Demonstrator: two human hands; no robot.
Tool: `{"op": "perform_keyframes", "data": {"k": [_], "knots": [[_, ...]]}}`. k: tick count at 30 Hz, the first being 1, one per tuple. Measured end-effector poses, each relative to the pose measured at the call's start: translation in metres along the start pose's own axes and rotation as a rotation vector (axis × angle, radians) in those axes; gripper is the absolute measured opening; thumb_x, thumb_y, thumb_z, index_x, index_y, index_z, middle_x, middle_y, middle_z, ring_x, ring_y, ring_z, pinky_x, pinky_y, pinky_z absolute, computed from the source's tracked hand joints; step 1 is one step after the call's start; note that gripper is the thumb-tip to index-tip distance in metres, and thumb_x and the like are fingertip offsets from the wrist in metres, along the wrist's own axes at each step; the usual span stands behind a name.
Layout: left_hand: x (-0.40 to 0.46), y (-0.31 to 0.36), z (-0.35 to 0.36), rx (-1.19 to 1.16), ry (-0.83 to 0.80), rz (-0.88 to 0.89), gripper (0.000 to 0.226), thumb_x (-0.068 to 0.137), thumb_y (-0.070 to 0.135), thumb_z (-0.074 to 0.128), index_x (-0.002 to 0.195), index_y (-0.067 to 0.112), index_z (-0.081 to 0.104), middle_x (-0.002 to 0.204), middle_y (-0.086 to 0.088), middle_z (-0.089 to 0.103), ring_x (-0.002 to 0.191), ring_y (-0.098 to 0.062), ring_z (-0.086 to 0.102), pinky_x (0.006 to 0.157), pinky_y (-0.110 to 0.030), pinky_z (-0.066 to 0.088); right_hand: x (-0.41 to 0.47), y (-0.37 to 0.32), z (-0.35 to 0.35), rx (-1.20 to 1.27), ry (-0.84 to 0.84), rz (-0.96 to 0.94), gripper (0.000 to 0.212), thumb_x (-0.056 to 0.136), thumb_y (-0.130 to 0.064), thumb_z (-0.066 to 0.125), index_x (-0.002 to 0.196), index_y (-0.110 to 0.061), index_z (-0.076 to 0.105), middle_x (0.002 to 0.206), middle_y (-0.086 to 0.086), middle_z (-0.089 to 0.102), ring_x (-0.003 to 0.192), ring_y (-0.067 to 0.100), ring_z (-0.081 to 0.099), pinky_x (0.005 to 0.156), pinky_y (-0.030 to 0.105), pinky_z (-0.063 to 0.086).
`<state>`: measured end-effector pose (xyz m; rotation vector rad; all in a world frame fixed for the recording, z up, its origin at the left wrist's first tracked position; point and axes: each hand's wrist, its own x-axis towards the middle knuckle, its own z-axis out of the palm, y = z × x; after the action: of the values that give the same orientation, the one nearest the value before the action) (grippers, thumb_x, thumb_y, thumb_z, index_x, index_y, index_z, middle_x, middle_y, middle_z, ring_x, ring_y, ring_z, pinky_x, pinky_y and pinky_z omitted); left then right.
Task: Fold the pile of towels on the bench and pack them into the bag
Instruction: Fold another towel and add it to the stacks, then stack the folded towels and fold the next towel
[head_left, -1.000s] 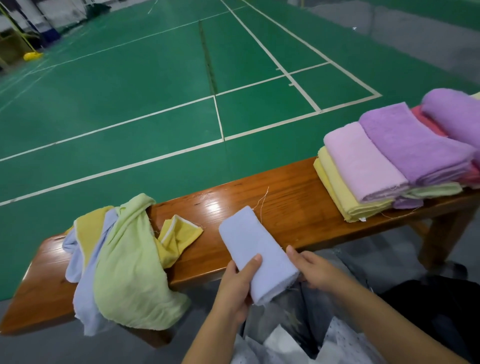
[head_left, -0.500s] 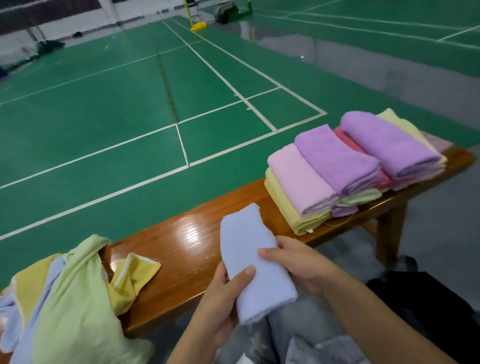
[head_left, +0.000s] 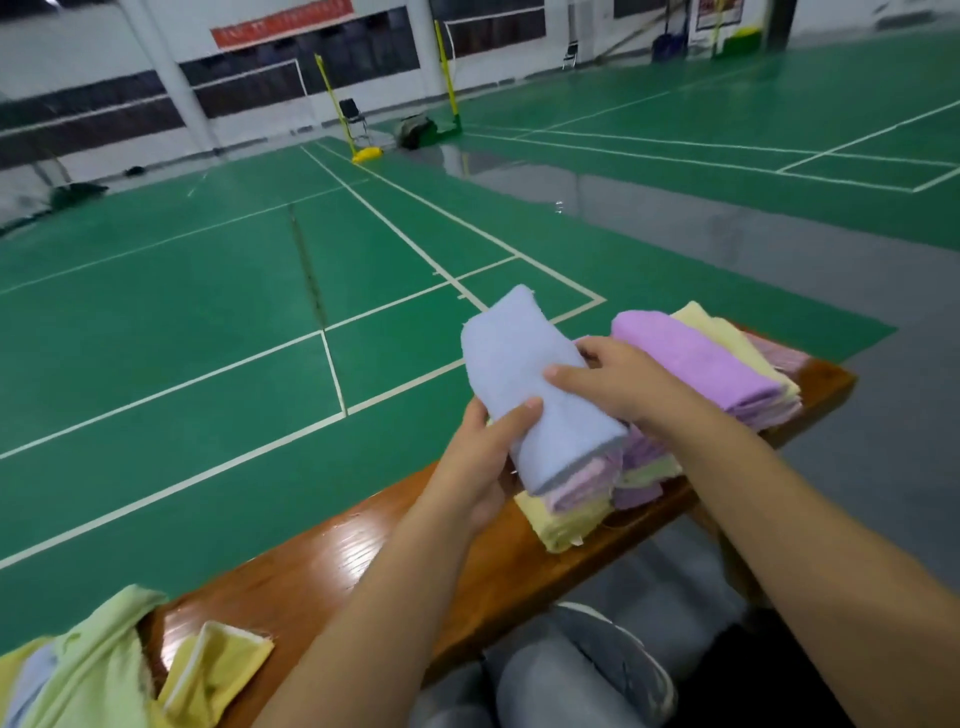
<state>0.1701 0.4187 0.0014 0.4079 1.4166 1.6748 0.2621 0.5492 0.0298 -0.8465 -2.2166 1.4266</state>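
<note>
A folded light blue towel (head_left: 524, 379) is held over the near end of the stack of folded towels (head_left: 701, 358) on the wooden bench (head_left: 332, 566). My left hand (head_left: 483, 457) grips its near left side with the thumb on top. My right hand (head_left: 618, 382) holds its right side, thumb lying across the top. The stack shows purple, pink and yellow layers. The pile of unfolded towels (head_left: 98, 670), pale green, yellow and blue, lies at the bench's left end. No bag can be made out.
Green court floor (head_left: 208, 322) with white lines lies beyond the bench. My knees in grey trousers (head_left: 561, 675) sit below the bench edge. A dark shape (head_left: 753, 670) lies at the bottom right. Yellow net posts (head_left: 332, 104) stand far back.
Both hands have lifted the folded blue towel off the bench and carried it right, over the folded stack. The camera has tilted up and turned right.
</note>
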Motion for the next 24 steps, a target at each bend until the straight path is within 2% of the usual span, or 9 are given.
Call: {"op": "perform_keyframes", "data": {"k": [2,3,6,9,12,15,20,24], "knots": [[0.024,0.003,0.01,0.052,0.029,-0.05,0.05,0.09,0.019,0.066,0.134,0.02,0.043,0.118,-0.006,0.066,0.092,-0.025,0.069,0.064,-0.039,0.059,0.021,0.004,-0.013,-0.174,0.111,0.061,0.047,0.088,-0.033,0.064,0.127,-0.009,0.052,0.122,0.009,0.06,0.106,0.026,0.059,0.088,0.035,0.049],[0.033,-0.001,0.013,0.1,0.054,-0.101,0.051,0.091,0.017,0.065,0.135,0.015,0.041,0.119,-0.01,0.064,0.091,-0.026,0.068,0.061,-0.037,0.058,0.027,0.009,-0.017,-0.306,0.112,0.101,0.052,0.088,-0.034,0.064,0.13,-0.007,0.05,0.127,0.011,0.057,0.11,0.028,0.057,0.088,0.033,0.046],[0.042,-0.02,0.013,0.255,0.101,-0.229,0.046,0.092,0.011,0.063,0.13,0.0,0.04,0.119,-0.02,0.061,0.086,-0.026,0.067,0.055,-0.032,0.059,0.029,0.032,-0.016,-0.565,-0.013,0.177,0.054,0.088,-0.033,0.065,0.129,-0.002,0.05,0.126,0.017,0.058,0.111,0.031,0.056,0.089,0.032,0.045],[0.041,-0.027,0.008,0.297,0.11,-0.214,0.049,0.091,0.013,0.064,0.131,0.006,0.037,0.125,-0.019,0.057,0.089,-0.026,0.068,0.058,-0.03,0.059,0.027,0.042,-0.012,-0.516,-0.003,0.149,0.057,0.087,-0.032,0.067,0.133,-0.005,0.046,0.128,0.014,0.056,0.111,0.029,0.056,0.09,0.033,0.046],[0.037,-0.023,0.003,0.432,0.088,-0.175,0.061,0.091,0.018,0.064,0.142,0.015,0.031,0.127,-0.016,0.056,0.097,-0.027,0.066,0.073,-0.033,0.06,0.025,0.037,-0.005,-0.552,0.049,0.074,0.052,0.089,-0.033,0.064,0.132,-0.009,0.047,0.125,0.013,0.057,0.107,0.028,0.056,0.089,0.034,0.045],[0.023,-0.021,-0.003,0.486,0.066,-0.134,0.05,0.094,0.022,0.06,0.138,0.014,0.038,0.121,-0.013,0.06,0.099,-0.024,0.066,0.085,-0.036,0.058,0.015,0.025,0.005,-0.495,0.138,-0.05,0.045,0.091,-0.031,0.061,0.13,-0.011,0.051,0.124,0.01,0.058,0.108,0.024,0.055,0.088,0.031,0.042],[-0.011,-0.019,-0.021,0.406,0.102,-0.072,0.02,0.099,0.021,0.052,0.118,0.013,0.054,0.105,-0.006,0.067,0.093,-0.018,0.067,0.082,-0.031,0.056,-0.008,0.006,0.032,-0.382,0.127,-0.137,0.041,0.092,-0.032,0.058,0.129,-0.015,0.054,0.131,0.004,0.055,0.115,0.018,0.052,0.096,0.031,0.04],[-0.039,-0.022,-0.047,0.229,0.168,-0.017,0.012,0.098,0.015,0.052,0.109,0.012,0.058,0.096,-0.007,0.069,0.082,-0.017,0.066,0.075,-0.031,0.054,-0.026,-0.005,0.059,-0.303,0.071,-0.168,0.031,0.093,-0.032,0.058,0.119,-0.016,0.059,0.114,0.0,0.062,0.105,0.015,0.057,0.09,0.027,0.043]]}}
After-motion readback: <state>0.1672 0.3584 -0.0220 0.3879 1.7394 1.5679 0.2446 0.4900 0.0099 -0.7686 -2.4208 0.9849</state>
